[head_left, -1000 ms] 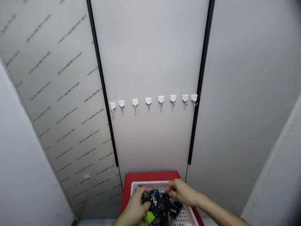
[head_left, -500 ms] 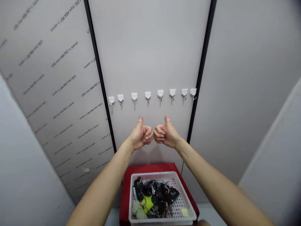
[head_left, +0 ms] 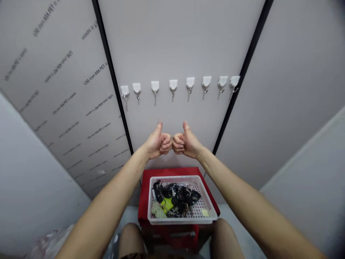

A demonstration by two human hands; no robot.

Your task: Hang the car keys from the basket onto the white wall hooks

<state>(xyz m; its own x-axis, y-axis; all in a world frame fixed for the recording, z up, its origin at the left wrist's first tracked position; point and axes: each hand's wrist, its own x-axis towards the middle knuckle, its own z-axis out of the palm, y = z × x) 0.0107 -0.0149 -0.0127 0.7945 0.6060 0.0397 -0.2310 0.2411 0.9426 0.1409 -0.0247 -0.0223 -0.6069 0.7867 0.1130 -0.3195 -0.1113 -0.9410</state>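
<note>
My left hand (head_left: 159,143) is a fist with its thumb pointing up. Knuckle to knuckle with it, my right hand (head_left: 185,143) makes the same closed shape, thumb raised. Nothing shows in either hand. Above them, a row of several white adhesive hooks (head_left: 173,85) with metal prongs runs along the wall panel, nothing hanging on them. Below the hands, a white plastic basket (head_left: 209,201) holds a heap of keys and key fobs (head_left: 180,196), mostly black, with a bright yellow-green piece (head_left: 167,204) and a pale green knobbly one (head_left: 158,210).
The basket stands on a red-covered stool (head_left: 145,180) against the wall. Black strips (head_left: 113,75) divide the wall panels, and the left panel carries printed lettering. My knees (head_left: 131,235) flank the stool. A clear plastic bag (head_left: 51,241) lies at lower left.
My view has tilted down, so the hooks sit higher in the picture and the knees and stool front now show. Both hands keep the same thumbs-up fists.
</note>
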